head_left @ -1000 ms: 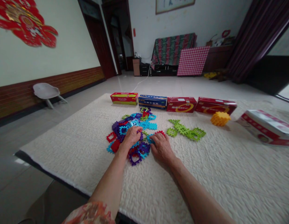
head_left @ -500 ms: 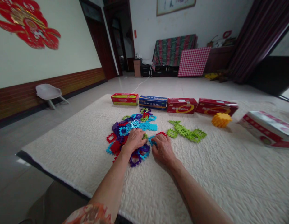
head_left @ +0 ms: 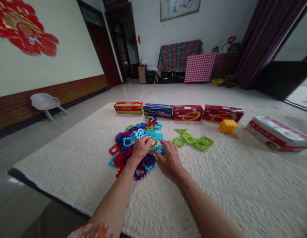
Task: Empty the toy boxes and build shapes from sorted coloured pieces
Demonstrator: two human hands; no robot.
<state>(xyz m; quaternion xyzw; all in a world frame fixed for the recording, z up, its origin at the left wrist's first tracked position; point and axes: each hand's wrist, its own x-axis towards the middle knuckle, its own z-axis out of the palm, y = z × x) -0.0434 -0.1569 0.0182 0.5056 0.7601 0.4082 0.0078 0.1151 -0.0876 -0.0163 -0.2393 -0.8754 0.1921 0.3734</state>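
Observation:
A heap of flat plastic puzzle tiles (head_left: 133, 138), purple, blue, red and green, lies on a cream quilted mat (head_left: 218, 178). My left hand (head_left: 141, 148) rests on the heap with its fingers pinched round a green tile (head_left: 153, 142). My right hand (head_left: 169, 157) lies just right of it, fingers curled on a blue tile (head_left: 159, 149) at the heap's edge. A flat group of joined green tiles (head_left: 194, 141) sits to the right. Beyond it stands a yellow cube (head_left: 227, 126) built of tiles.
Several cardboard boxes (head_left: 178, 111) stand in a row along the mat's far edge, and a larger red and white box (head_left: 277, 134) lies at the right. A small white chair (head_left: 44, 102) stands by the left wall. Tiled floor surrounds the mat.
My left hand has moved right across the heap and pinched a green tile. My right hand has shifted a little toward it. The camera has tilted slightly.

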